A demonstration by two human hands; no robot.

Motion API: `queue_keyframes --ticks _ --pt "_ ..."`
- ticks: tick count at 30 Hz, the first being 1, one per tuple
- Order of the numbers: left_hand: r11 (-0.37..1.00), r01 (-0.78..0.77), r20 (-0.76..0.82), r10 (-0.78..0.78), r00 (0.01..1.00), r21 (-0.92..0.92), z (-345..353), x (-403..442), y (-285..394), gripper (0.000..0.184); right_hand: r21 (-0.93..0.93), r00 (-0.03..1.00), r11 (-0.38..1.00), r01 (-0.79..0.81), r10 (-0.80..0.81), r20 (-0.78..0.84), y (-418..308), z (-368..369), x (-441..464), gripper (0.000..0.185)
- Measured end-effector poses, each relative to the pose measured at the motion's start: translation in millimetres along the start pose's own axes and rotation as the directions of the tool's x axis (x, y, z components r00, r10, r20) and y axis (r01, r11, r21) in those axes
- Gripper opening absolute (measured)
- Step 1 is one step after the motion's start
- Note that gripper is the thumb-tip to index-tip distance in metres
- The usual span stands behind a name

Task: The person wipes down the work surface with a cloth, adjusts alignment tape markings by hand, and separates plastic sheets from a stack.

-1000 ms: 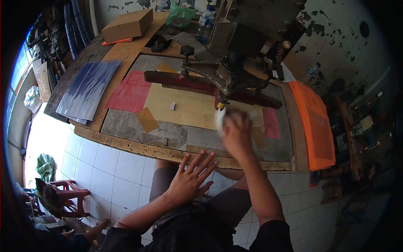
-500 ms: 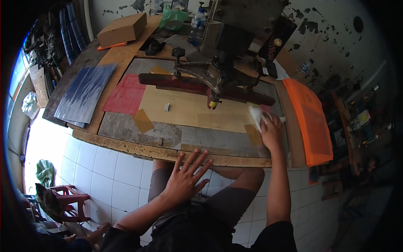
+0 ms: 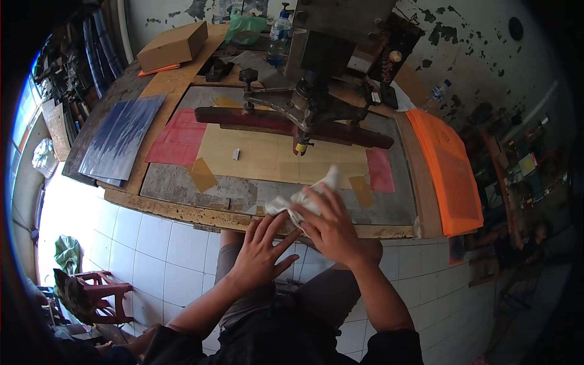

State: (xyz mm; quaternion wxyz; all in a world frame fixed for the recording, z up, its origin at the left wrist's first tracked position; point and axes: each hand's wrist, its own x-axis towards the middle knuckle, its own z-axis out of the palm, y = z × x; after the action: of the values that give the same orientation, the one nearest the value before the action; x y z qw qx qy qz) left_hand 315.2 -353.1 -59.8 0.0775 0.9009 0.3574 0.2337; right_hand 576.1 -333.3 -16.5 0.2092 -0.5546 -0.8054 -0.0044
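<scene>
A crumpled white cloth (image 3: 281, 204) is under the fingers of my right hand (image 3: 333, 230), close to the front edge of the worktable. My left hand (image 3: 258, 250) lies with its fingers stretched out over the wooden front edge, its fingertips beside the cloth. Behind both hands a pale yellow sheet (image 3: 261, 159) lies flat on the grey board, with pink-red patches (image 3: 176, 137) at its ends and brown tape pieces (image 3: 202, 175) by its corners. A small whitish piece (image 3: 236, 154) rests on the sheet. Above it stretches a dark red bar (image 3: 267, 123).
The bar hangs from a metal press head (image 3: 313, 91). Orange folded material (image 3: 447, 176) overhangs the right edge. Blue-and-white sheets (image 3: 121, 139) lie at the left, with a cardboard box (image 3: 173, 45) behind. A water bottle (image 3: 278, 39) stands at the back. A red stool (image 3: 106, 295) is on the floor.
My right hand has brought the cloth from the right end of the sheet to the front edge, beside my left hand. The pink patch at the right is now uncovered.
</scene>
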Motion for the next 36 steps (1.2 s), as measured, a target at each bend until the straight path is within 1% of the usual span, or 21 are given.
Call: queue_keyframes --ticks 1,2,4,5,8,10,12,15,17,19,20,22,23,26,29,30,31,32,34,35,36 --pt "1.0 -0.002 -0.033 0.001 0.999 -0.019 -1 -1 -2 0.071 0.14 0.987 0.977 0.163 -0.161 -0.023 -9 1 0 0.039" --pt "1.0 0.0 -0.036 -0.001 0.999 -0.017 -3 -1 -3 0.071 0.112 0.998 0.993 0.03 -0.024 -0.051 5 0 0 0.039" --pt "1.0 0.011 -0.053 -0.012 0.999 -0.014 -5 0 -3 0.071 0.06 0.965 0.971 -0.23 0.236 -0.112 54 1 2 0.039" --pt "0.999 0.023 -0.05 -0.025 0.998 -0.033 -9 3 -3 0.074 -0.163 0.957 0.948 -0.275 0.254 -0.138 58 10 1 0.04" --pt "0.996 0.044 -0.068 -0.049 0.996 -0.072 -21 19 -9 0.08 -0.078 0.985 0.989 -0.127 0.116 -0.124 10 16 7 0.04" --pt "0.996 0.059 -0.124 -0.066 0.99 -0.065 -29 37 -23 0.085 -0.02 0.984 0.993 -0.12 0.116 -0.133 12 17 7 0.043" --pt "0.995 0.033 -0.094 -0.042 0.995 -0.096 -33 58 -34 0.085 0.019 0.984 0.992 -0.125 0.126 -0.126 16 15 10 0.045" --pt "0.99 0.03 -0.036 -0.036 0.999 -0.141 -31 73 -43 0.085 -0.024 0.988 0.993 -0.118 0.115 -0.106 4 18 10 0.048" --pt "0.981 0.068 0.031 -0.064 0.998 -0.179 -24 75 -47 0.085 -0.022 0.997 0.999 -0.028 0.026 -0.079 -26 20 -1 0.05" --pt "0.978 0.087 -0.028 -0.094 0.995 -0.187 -23 76 -44 0.08 -0.002 0.996 0.999 0.048 -0.048 -0.075 -51 19 -18 0.053" --pt "0.977 0.097 -0.057 -0.11 0.992 -0.192 -24 76 -42 0.078 0.014 0.998 1.0 0.013 -0.012 -0.066 -48 15 -25 0.052" --pt "0.996 0.078 -0.005 -0.078 0.997 -0.05 -27 77 -40 0.077 0.042 0.998 0.998 -0.047 0.049 -0.043 -20 -5 -44 0.051" --pt "0.997 0.068 0.02 -0.068 0.997 0.021 -27 77 -38 0.076 -0.014 0.981 0.985 -0.169 0.167 -0.103 4 -10 -55 0.049" --pt "0.994 0.108 0.086 -0.11 0.99 0.035 -29 78 -32 0.073 -0.141 0.861 0.868 -0.477 0.429 -0.273 87 -29 -88 0.044" --pt "0.994 0.108 0.091 -0.11 0.99 0.034 -27 79 -33 0.076 -0.287 0.823 0.778 -0.559 0.48 -0.303 74 -13 -89 0.045" --pt "0.994 0.097 0.089 -0.1 0.991 0.048 -26 79 -34 0.077 -0.143 0.893 0.889 -0.434 0.405 -0.194 36 -19 -73 0.045" --pt "0.994 0.086 0.084 -0.091 0.992 0.062 -25 78 -34 0.079 0.022 0.948 0.954 -0.3 0.3 -0.101 -7 -24 -53 0.046" --pt "0.994 0.078 0.081 -0.085 0.993 0.078 -24 77 -35 0.08 -0.014 0.998 0.998 -0.054 0.054 -0.032 -27 -14 -54 0.049" --pt "0.994 0.099 0.087 -0.103 0.991 0.051 -23 77 -36 0.081 0.035 0.998 0.999 -0.003 0.001 0.059 -19 -14 -49 0.054" --pt "0.994 0.095 0.089 -0.099 0.991 0.047 -24 78 -35 0.08 0.038 0.997 0.998 -0.058 0.06 -0.049 11 -13 -44 0.056" --pt "0.995 0.091 0.09 -0.094 0.991 0.045 -26 78 -36 0.079 0.019 0.975 0.982 -0.19 0.191 -0.114 48 -17 -40 0.054"
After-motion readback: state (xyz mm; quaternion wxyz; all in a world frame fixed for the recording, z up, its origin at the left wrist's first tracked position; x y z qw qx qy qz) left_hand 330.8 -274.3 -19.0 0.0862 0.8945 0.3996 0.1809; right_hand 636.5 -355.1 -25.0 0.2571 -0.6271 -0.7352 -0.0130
